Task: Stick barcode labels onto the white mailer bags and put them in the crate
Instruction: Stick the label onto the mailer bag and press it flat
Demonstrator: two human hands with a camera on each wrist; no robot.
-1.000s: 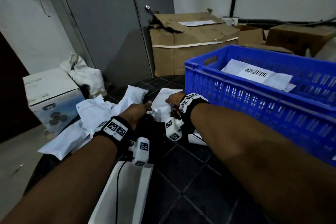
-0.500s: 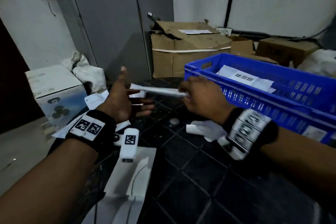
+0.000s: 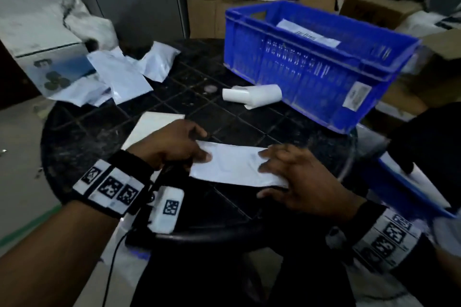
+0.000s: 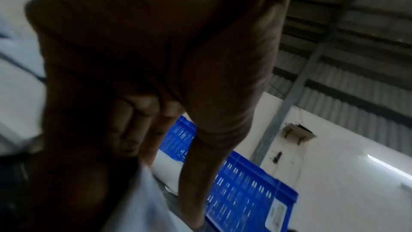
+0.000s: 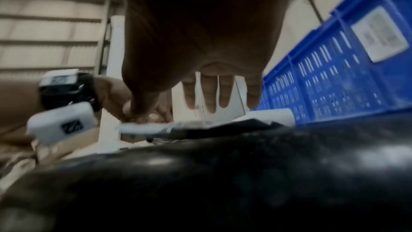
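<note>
Mailer bag (image 3: pixel 232 166) — lifted a moment ago, now flat on counter (image 3: pixel 249 119); left hand (image 3: pixel 172 143) pinching, right hand (image 3: pixel 296 179) spread — awaiting label.

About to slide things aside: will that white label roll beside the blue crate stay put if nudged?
Probably not. The label roll lies on its side on the black table, so it may roll. It looks hollow and light, likely to skid. Its loose tail could unwind or snag.
</note>
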